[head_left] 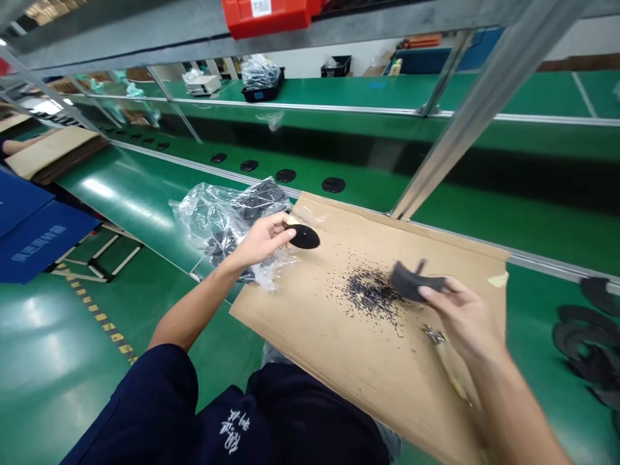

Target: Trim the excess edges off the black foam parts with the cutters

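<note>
My left hand [264,239] pinches a flat black disc [303,236] over the left edge of a brown cardboard sheet [339,349]. Just behind that hand lies a crumpled clear plastic bag [213,216] with more black parts inside. My right hand [458,313] is closed on a bent black rubber-like piece [411,283], held above a scatter of small black crumbs [371,294] on the cardboard. A small metal tool [436,336] lies on the cardboard under the right hand.
Several black discs [285,175] sit in a row on the green conveyor belt [145,194] beyond the cardboard. Black ring-shaped offcuts [588,336] are piled at the right. A slanted metal post [455,123] rises behind. Blue boxes [33,236] stand at the left; a red bin [266,16] sits overhead.
</note>
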### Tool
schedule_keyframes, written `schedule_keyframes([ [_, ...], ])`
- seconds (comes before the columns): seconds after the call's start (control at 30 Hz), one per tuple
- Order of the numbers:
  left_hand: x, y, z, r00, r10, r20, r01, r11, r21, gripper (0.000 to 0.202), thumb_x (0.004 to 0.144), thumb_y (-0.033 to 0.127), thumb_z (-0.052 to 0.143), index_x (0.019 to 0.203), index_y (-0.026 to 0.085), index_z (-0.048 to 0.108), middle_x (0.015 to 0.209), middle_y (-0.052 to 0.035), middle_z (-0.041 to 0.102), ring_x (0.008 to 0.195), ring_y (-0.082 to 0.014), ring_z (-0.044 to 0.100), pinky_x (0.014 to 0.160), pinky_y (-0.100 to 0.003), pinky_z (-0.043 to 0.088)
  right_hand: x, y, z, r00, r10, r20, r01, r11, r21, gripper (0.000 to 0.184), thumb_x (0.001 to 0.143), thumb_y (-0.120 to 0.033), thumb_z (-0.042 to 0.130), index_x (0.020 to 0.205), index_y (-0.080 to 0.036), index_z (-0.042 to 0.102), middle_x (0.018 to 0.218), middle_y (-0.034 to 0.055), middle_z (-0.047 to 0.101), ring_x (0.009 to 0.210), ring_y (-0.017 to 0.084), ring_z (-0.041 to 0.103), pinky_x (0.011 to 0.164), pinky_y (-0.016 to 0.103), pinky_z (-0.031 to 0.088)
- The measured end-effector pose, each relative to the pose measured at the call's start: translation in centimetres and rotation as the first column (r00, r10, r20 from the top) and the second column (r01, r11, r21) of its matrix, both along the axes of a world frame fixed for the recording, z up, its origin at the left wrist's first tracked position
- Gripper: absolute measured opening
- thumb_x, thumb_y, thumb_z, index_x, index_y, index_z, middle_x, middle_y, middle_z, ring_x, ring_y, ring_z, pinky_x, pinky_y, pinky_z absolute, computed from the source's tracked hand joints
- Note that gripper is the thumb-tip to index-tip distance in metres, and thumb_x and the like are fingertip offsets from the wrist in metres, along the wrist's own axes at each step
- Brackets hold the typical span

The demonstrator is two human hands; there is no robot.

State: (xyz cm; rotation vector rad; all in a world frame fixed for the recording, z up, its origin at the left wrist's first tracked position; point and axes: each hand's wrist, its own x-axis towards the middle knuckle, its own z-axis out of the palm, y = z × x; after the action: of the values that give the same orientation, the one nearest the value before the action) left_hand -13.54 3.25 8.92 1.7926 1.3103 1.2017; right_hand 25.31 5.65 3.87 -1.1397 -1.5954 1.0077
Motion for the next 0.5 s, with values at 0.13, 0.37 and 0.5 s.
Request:
schedule_keyframes([
  [0.13, 7.4, -0.7, -2.9, 0.987, -0.035, 0.156, 0.011, 0.988, 0.152, 0.018, 0.095, 0.035, 0.066, 0.097, 0.017, 0.068, 0.093, -0.0047, 0.072, 0.084, -0.0148, 0.072, 0.079, -0.027, 0.059, -4.6, -3.4, 0.3, 0.949, 0.08, -0.305, -0.219, 0.863, -0.456, 0.044, 0.064, -0.052, 0.092, 0.084, -0.018, 0.072, 0.079, 0.0034, 0.072, 0.062, 0.013, 0.062, 0.055, 0.027, 0.055],
  [0.37, 13.0, -0.6, -6.5, 0.954, -0.248, 0.166, 0.215, 0.957, 0.194, 0.012, 0.093, 0.012, 0.056, 0.09, 0.016, 0.067, 0.101, -0.0094, 0.074, 0.1, -0.0164, 0.071, 0.089, -0.031, 0.057, -5.3, -4.2, -0.4, 0.884, -0.027, -0.468, -0.292, 0.749, -0.595, 0.04, 0.065, -0.049, 0.089, 0.085, -0.019, 0.072, 0.074, 0.0006, 0.068, 0.06, 0.011, 0.058, 0.054, 0.024, 0.049],
  [0.5, 12.9, 0.0, -7.8, 0.923, -0.27, 0.275, 0.241, 0.961, 0.133, 0.02, 0.099, 0.023, 0.057, 0.082, 0.016, 0.067, 0.097, -0.009, 0.075, 0.093, -0.0156, 0.071, 0.082, -0.03, 0.057, -4.7, -4.2, -1.0, 0.893, -0.03, -0.45, -0.297, 0.711, -0.637, 0.04, 0.069, -0.052, 0.086, 0.076, -0.018, 0.066, 0.068, -0.0016, 0.063, 0.06, 0.011, 0.055, 0.057, 0.025, 0.047],
])
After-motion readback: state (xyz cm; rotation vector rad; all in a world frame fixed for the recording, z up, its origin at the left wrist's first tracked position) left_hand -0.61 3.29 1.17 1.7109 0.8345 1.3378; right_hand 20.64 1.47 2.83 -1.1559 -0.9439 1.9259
